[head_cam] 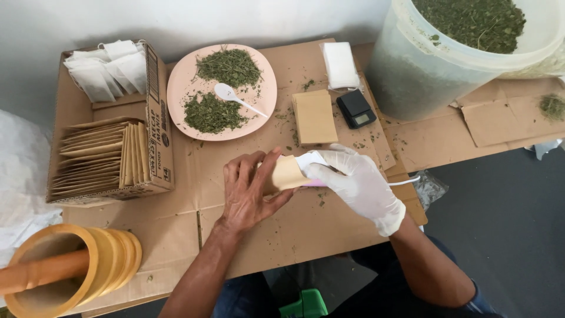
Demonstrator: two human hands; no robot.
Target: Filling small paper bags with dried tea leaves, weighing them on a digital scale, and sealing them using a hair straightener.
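The bare left hand [250,191] pinches a tan paper pouch [286,174] while the gloved right hand [359,185] grips what looks like a small white sealer [311,160] against it.

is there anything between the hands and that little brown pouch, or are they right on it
Nothing visible stands between them. The bare left hand holds the brown pouch directly, thumb across it, and the gloved right hand presses a small white and pink tool against its right edge, above the cardboard.

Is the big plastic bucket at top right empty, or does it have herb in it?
Full. The bucket is translucent, and dried green herb shows through its wall and reaches close to the rim; no lid is on it.
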